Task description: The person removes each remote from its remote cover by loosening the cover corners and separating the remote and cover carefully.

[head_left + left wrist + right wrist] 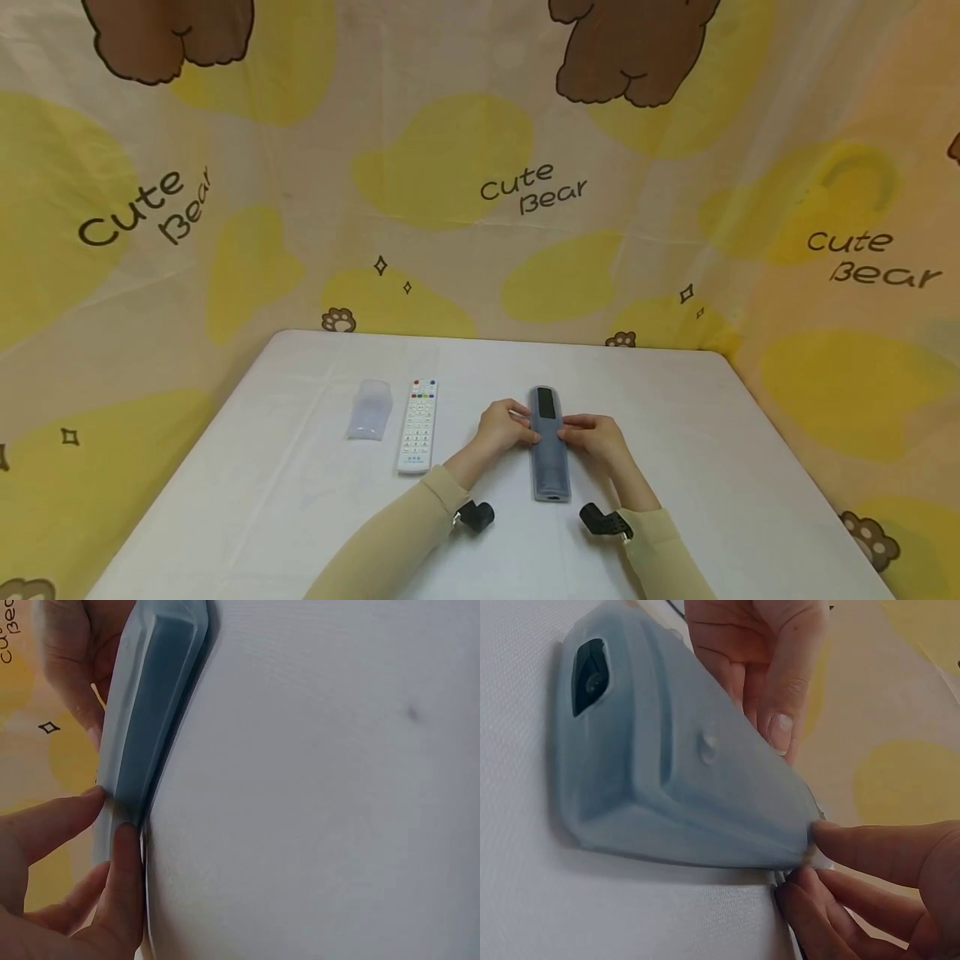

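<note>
The left hand (pixel 504 427) and right hand (pixel 597 437) are both finger-pinching a seemingly sleeved grey remote (pixel 551 458), the bare white remote (pixel 418 427) apparently waiting.

L arm (pixel 375 554) & R arm (pixel 671 562), 2 limbs in long beige fabric sleeves (pixel 420 512), reach fwd & angle inward, wrists (pixel 633 492) bare beyond the cuffs (pixel 447 486). Bare L hand (pixel 501 427) & bare R hand (pixel 600 440) sit approx. level, facing each other w/ a gap btwn. Each pinches, thumb (pixel 531 436) on the near side, fingers (pixel 516 406) on the far side, the 2 thumbs pointing inward.
</note>
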Available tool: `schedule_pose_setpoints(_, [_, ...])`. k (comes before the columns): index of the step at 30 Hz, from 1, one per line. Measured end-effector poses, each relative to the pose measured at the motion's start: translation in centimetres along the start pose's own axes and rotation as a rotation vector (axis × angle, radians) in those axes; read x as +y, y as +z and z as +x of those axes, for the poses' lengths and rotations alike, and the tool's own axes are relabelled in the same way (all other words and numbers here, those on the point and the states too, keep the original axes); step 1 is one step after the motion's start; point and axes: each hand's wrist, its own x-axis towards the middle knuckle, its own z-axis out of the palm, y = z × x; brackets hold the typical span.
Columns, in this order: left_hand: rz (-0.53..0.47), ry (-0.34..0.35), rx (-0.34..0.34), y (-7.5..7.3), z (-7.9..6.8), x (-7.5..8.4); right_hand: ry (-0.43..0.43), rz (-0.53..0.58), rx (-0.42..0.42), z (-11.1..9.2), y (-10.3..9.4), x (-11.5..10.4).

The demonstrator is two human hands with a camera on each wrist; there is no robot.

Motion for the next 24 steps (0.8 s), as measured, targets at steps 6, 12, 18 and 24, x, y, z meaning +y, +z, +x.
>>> schedule_pose_setpoints(6, [0.019, 0.003, 0.011, -0.3, 1.3, 0.3, 0.033, 0.046, -0.009, 0.0, -0.2, 0.0])
schedule_pose_setpoints(12, [0.018, 0.011, 0.029, -0.4, 2.6, 0.6, 0.059, 0.189, -0.046, -0.2, -0.2, -0.3])
schedule_pose_setpoints(18, [0.008, 0.002, 0.057, 0.0, 3.4, 0.9, 0.052, 0.232, -0.052, -0.4, -0.1, -0.2])
schedule_pose_setpoints(24, [0.047, 0.02, 0.061, 0.4, 3.9, 1.1, 0.049, 0.223, -0.04, -0.5, -0.1, -0.4])
